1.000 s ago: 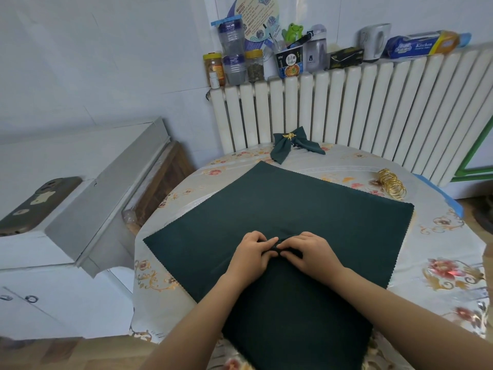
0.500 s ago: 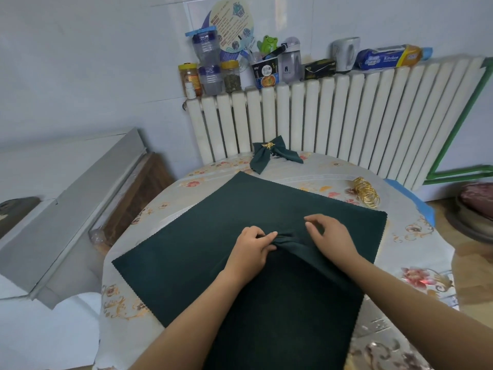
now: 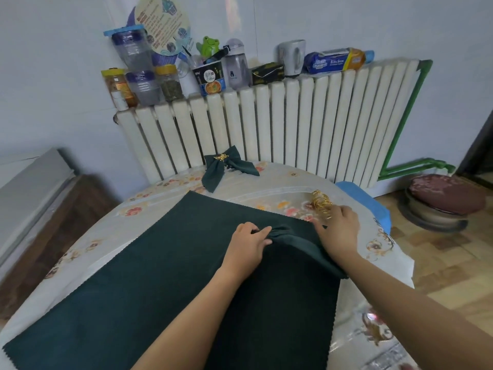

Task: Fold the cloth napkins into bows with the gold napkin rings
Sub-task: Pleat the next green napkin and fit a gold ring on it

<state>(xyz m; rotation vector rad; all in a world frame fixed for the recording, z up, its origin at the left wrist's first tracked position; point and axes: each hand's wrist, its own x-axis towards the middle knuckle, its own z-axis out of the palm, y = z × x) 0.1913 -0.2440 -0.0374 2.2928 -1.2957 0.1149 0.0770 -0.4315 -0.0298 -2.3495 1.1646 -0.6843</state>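
Observation:
A dark green cloth napkin (image 3: pixel 160 276) lies spread on the round table (image 3: pixel 280 186). My left hand (image 3: pixel 248 247) pinches a gathered ridge of cloth at the napkin's middle. My right hand (image 3: pixel 337 231) lies over the napkin's far right corner, its fingertips against the pile of gold napkin rings (image 3: pixel 320 202); the back of the hand hides whether they hold a ring. A finished green bow (image 3: pixel 226 169) with a gold ring sits at the table's far edge.
A white radiator (image 3: pixel 266 124) behind the table carries jars, cups and packets. A grey cabinet (image 3: pixel 32 188) stands to the left. A cushioned stool (image 3: pixel 442 201) is on the floor at right. A blue pad (image 3: pixel 368 204) lies by the rings.
My right hand left the middle of the napkin and slid right along the fold to the gold rings. My left hand kept its pinch on the gathered cloth. The view swung right.

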